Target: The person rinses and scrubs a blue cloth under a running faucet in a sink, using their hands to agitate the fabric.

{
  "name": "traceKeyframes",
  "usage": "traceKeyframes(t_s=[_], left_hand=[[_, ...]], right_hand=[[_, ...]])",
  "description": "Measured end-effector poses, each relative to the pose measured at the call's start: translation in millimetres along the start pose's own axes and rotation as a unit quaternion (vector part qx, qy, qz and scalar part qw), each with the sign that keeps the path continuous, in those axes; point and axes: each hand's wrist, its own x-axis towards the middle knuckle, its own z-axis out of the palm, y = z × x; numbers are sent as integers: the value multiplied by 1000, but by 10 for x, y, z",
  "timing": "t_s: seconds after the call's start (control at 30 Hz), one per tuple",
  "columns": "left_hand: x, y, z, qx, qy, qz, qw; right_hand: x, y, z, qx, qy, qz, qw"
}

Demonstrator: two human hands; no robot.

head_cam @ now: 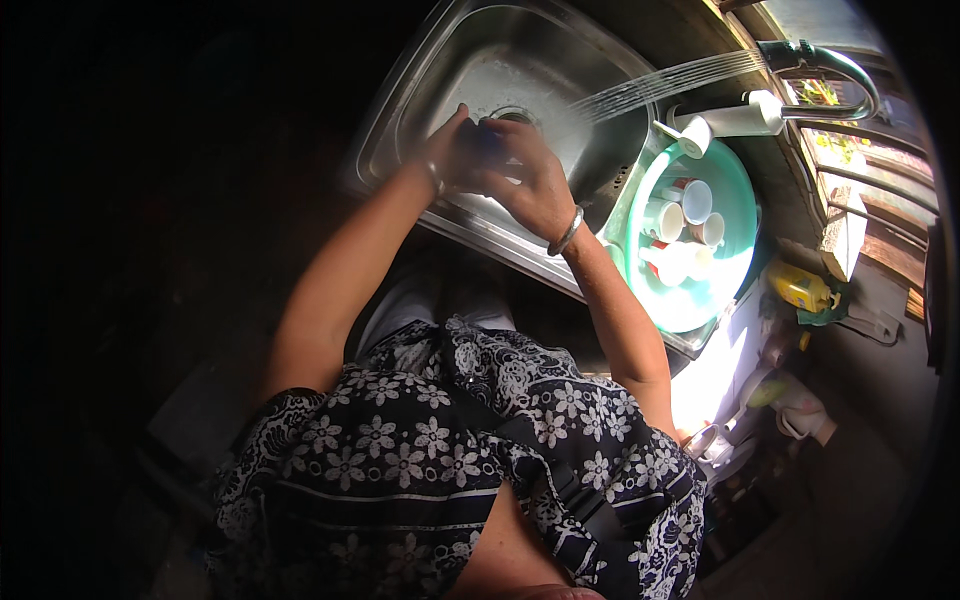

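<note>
Over a stainless steel sink (600,52), my left hand (454,150) and my right hand (529,176) are close together, fingers curled around a dark blue object (484,142). The object is blurred and partly hidden by the fingers, so its kind cannot be told. Each wrist wears a bangle. From the faucet's spray head (780,57), streams of water (675,79) fall into the sink, to the right of my hands. The drain (514,115) shows just behind my fingers.
Right of the sink, a green plastic basin (637,217) holds several cups (696,201) in bright sunlight. The white faucet body (731,120) stands above it. Farther right are a yellow bottle (801,288), a barred window (870,135) and, lower down, a white mug (709,444).
</note>
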Motion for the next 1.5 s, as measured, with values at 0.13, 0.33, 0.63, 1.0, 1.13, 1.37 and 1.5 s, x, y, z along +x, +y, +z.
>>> traceKeyframes(t_s=[0.13,0.33,0.63,1.0,1.13,1.37,1.5], left_hand=[[315,118,-1178,200,-45,115,972],[-10,-49,-54,-8,199,68,978],[-172,-83,214,-11,-47,67,997],[-254,-119,533,255,36,53,965],[-258,-108,671,492,144,76,855],[-64,-261,558,753,242,77,607],[30,-358,207,817,269,122,495]], right_hand=[[-3,-94,118,176,-75,72,979],[-138,957,-281,-131,120,-3,984],[194,954,134,672,69,246,695],[477,1370,58,477,64,241,843],[517,1774,196,287,32,231,929],[431,2093,294,-317,-1,28,948],[381,1299,322,0,42,266,963]])
